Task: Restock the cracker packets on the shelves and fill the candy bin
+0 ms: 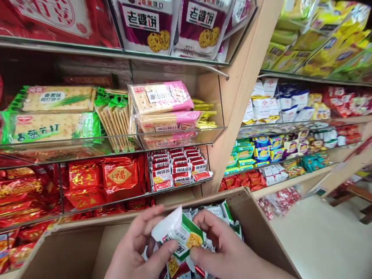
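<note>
Over an open cardboard box (pixel 252 221), my left hand (pixel 145 244) grips a white and green snack packet (pixel 180 232) with a cookie picture on it. The thumb lies across its front and the fingers are behind. My right hand (pixel 217 240) pinches the right side of what looks like the same packet, its thumb low and its fingers curled at the top edge. Beneath and behind the hands, more small wrapped packets (pixel 216 210), green, white and some red, lie in the box. My hands partly hide them.
Right behind the box, red and white packets (pixel 181 168) stand in rows on a low shelf. Above them are stacked cracker packs (pixel 162 97) behind a glass edge (pixel 174 139). A wooden upright (pixel 247 73) divides the shelving. Pale floor (pixel 314 240) shows at the right.
</note>
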`<control>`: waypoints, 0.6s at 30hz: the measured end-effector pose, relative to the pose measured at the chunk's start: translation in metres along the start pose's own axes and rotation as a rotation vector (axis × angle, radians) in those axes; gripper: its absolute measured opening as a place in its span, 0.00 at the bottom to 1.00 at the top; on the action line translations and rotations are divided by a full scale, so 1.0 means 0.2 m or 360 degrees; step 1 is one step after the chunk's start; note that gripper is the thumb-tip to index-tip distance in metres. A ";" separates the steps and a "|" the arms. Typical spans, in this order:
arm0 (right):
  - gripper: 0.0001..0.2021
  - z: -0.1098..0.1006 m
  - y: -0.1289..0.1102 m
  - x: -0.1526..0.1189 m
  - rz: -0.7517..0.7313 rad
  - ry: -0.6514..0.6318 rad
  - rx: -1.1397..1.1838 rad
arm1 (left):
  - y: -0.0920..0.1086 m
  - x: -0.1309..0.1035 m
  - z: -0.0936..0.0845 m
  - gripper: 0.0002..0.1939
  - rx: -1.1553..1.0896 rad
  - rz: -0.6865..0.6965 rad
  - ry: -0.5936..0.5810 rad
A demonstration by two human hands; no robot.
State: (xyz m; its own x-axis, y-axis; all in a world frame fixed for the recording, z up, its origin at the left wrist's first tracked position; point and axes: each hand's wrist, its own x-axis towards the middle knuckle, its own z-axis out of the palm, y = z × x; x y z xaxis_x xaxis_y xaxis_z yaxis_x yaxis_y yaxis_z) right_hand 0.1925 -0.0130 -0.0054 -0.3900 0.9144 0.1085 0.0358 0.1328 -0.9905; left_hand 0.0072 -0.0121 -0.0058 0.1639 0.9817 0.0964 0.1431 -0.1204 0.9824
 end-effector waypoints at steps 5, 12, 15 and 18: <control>0.08 -0.05 -0.01 -0.05 -0.0051 -0.0002 -0.0657 | 0.02 -0.03 -0.03 0.22 0.0634 0.0291 -0.0204; 0.17 -0.36 0.12 -0.22 0.0484 -0.0105 -0.1533 | -0.26 0.03 -0.10 0.16 0.1320 0.0033 -0.0791; 0.24 -0.42 0.18 -0.28 0.0557 -0.0115 -0.1769 | -0.37 0.03 0.01 0.31 0.1322 0.0175 -0.0753; 0.20 -0.37 0.17 -0.26 0.0329 0.0034 -0.1916 | -0.38 0.02 0.11 0.38 0.1355 0.0158 -0.0713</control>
State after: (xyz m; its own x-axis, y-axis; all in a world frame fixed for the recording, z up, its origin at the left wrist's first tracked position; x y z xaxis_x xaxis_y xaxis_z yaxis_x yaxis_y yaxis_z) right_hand 0.2828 -0.0279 -0.0394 -0.2610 0.9649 -0.0291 0.9290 0.2429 -0.2792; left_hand 0.0183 -0.0021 -0.0841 0.5452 0.8353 -0.0704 0.7389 -0.4392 0.5110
